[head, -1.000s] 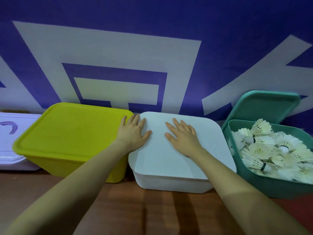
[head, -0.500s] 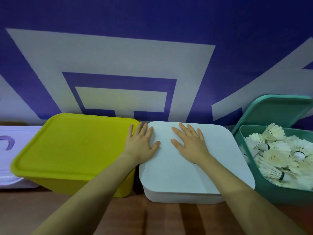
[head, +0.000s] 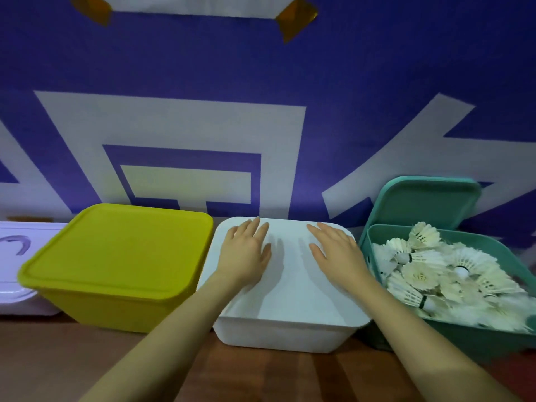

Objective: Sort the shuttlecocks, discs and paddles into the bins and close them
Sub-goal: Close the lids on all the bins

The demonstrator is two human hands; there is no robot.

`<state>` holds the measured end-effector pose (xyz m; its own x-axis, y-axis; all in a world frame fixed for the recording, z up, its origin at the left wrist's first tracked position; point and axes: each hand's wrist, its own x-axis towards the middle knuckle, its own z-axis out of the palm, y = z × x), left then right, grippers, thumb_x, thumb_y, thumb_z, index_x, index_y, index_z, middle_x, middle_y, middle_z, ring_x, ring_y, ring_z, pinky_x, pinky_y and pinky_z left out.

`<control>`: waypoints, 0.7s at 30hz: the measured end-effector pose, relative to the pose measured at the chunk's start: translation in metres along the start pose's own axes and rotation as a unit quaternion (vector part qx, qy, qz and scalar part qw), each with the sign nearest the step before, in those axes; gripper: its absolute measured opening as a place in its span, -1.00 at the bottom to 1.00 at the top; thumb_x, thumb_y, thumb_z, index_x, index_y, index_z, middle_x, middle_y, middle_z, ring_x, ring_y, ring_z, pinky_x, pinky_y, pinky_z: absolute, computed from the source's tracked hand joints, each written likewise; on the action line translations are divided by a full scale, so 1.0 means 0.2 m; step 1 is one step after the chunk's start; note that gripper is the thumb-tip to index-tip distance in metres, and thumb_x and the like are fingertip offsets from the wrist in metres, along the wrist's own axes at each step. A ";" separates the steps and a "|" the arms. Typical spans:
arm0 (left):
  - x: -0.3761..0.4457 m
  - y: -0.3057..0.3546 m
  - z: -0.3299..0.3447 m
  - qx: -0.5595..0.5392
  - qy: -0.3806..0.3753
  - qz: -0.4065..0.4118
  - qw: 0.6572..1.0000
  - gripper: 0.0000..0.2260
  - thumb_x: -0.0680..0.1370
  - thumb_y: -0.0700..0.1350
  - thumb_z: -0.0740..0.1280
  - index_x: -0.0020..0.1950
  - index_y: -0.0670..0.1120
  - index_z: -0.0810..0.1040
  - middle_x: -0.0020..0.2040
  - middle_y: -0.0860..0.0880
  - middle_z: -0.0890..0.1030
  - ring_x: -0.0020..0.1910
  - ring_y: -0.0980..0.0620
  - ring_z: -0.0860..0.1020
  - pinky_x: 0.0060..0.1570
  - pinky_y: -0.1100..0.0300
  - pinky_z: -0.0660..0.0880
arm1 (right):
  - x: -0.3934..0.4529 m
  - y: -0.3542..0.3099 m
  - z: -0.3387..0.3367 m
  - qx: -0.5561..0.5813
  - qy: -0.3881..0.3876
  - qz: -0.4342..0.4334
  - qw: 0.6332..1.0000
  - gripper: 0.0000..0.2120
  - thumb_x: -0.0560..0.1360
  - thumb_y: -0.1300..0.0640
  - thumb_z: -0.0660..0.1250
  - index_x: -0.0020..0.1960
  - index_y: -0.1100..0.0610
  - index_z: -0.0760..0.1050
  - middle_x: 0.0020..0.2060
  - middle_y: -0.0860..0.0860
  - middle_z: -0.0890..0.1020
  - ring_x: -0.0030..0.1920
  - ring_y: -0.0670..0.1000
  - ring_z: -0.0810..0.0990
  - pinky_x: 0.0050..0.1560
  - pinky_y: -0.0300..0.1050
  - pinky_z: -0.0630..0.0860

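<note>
Head camera looks forward-down, close over bins [head: 284, 329].

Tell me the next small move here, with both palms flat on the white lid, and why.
Probably lift the right hand off the white lid and reach for the green lid. The yellow bin is lidded; the green bin stands open, full of shuttlecocks. The left hand can follow.

Brown wood table [head: 261, 378]; yellow bin [head: 116, 285], white bin [head: 290, 335], green bin [head: 493, 340], white container [head: 17, 297] far L
</note>
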<state>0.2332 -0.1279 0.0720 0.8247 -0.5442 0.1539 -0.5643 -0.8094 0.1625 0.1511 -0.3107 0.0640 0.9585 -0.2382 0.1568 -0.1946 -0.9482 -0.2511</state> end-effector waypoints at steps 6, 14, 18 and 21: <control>-0.03 0.49 -0.03 -0.011 0.041 0.023 0.999 -0.54 0.62 0.11 0.06 0.50 0.02 0.15 0.52 0.00 0.17 0.48 0.00 0.16 0.44 0.11 0.06 | -0.16 0.40 -0.26 -0.024 0.044 -0.017 0.999 -0.55 0.61 -0.01 0.08 0.48 -0.05 0.18 0.46 -0.05 0.26 0.43 -0.01 0.21 0.37 -0.11 0.14; 0.02 1.09 -0.05 -0.023 0.079 0.044 0.996 -0.54 0.61 0.02 0.12 0.49 -0.05 0.19 0.49 -0.04 0.24 0.44 -0.03 0.24 0.37 0.13 0.11 | -0.33 0.93 -0.51 -0.009 0.075 0.002 0.997 -0.54 0.60 -0.01 0.09 0.48 -0.03 0.18 0.45 -0.01 0.27 0.41 0.03 0.24 0.38 -0.03 0.18; 0.13 1.31 -0.02 -0.014 0.068 0.045 0.997 -0.52 0.60 0.04 0.14 0.49 -0.07 0.18 0.47 -0.06 0.27 0.39 -0.07 0.29 0.32 0.08 0.18 | -0.33 1.16 -0.59 0.011 0.083 0.051 0.995 -0.49 0.59 0.02 0.12 0.51 0.04 0.10 0.47 0.05 0.23 0.41 0.11 0.25 0.37 0.03 0.21; 0.24 1.40 0.02 0.004 0.042 0.031 0.999 -0.49 0.58 0.02 0.15 0.49 -0.09 0.13 0.44 -0.10 0.27 0.35 -0.12 0.31 0.29 0.04 0.23 | -0.29 1.28 -0.61 0.018 0.075 0.106 0.991 -0.40 0.58 0.01 0.15 0.53 0.07 -0.03 0.49 0.12 0.13 0.41 0.20 0.24 0.33 0.10 0.25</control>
<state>0.1148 -0.3809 0.1213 0.7820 -0.5732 0.2445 -0.6138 -0.7764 0.1429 0.0197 -0.5663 0.1074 0.8546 -0.4627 0.2358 -0.3785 -0.8658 -0.3274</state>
